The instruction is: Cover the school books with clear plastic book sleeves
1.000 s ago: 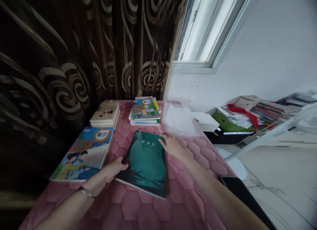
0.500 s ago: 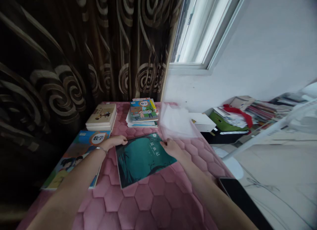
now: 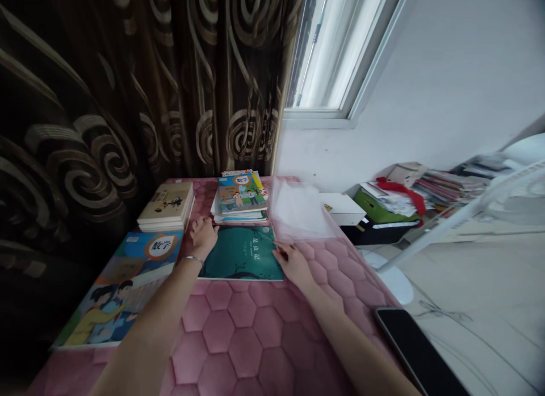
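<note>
A dark green book with white characters on its cover lies flat on the pink quilted cover, just in front of a small book stack. My left hand, with a bracelet at the wrist, is at the book's upper left edge, fingers loosely apart. At the right edge, my right hand rests with its fingers stretched out against the book. Neither hand is wrapped round it.
Left is a large maths textbook, with a tan book stack behind. A maths book pile stands at the back beside clear plastic sheets. A black tablet-like device lies front right; a white fan stand is beyond.
The green book has turned straight and moved back against the small stack, now lying flat. My left hand's fingers have loosened from its corner; the right hand's fingers have spread at its edge.
</note>
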`<state>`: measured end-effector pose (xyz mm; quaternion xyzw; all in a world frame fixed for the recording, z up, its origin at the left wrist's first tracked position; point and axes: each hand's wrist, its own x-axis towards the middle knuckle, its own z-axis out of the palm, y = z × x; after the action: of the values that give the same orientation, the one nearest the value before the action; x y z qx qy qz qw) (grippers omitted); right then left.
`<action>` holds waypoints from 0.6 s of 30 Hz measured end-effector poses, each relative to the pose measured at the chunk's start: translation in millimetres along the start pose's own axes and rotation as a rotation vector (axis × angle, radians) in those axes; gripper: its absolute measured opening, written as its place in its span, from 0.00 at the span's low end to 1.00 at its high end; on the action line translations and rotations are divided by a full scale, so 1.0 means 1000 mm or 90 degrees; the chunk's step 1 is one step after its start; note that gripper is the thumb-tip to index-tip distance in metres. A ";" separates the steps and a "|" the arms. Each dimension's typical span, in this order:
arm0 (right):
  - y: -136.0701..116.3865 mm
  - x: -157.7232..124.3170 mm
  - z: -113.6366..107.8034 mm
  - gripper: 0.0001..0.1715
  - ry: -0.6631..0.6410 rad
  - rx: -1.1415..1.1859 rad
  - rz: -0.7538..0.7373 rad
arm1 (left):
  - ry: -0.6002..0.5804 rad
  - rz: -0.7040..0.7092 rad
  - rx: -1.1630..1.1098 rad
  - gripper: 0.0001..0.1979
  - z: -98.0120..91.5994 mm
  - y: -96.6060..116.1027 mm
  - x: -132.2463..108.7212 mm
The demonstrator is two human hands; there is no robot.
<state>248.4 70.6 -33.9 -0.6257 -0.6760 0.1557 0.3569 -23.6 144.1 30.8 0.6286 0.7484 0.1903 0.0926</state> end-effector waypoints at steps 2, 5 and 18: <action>0.001 -0.003 -0.003 0.21 -0.016 0.054 -0.005 | 0.034 -0.014 0.012 0.20 0.002 -0.005 -0.020; 0.001 -0.015 -0.010 0.22 -0.048 0.117 -0.019 | 0.053 -0.027 0.016 0.22 0.005 -0.025 -0.055; 0.003 -0.031 -0.008 0.21 -0.032 0.063 -0.082 | 0.082 -0.012 -0.235 0.15 0.006 -0.083 -0.121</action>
<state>255.3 39.8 -39.2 -0.5583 -0.7152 0.1811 0.3795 -73.0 16.0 -20.2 0.5802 0.7110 0.3636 0.1602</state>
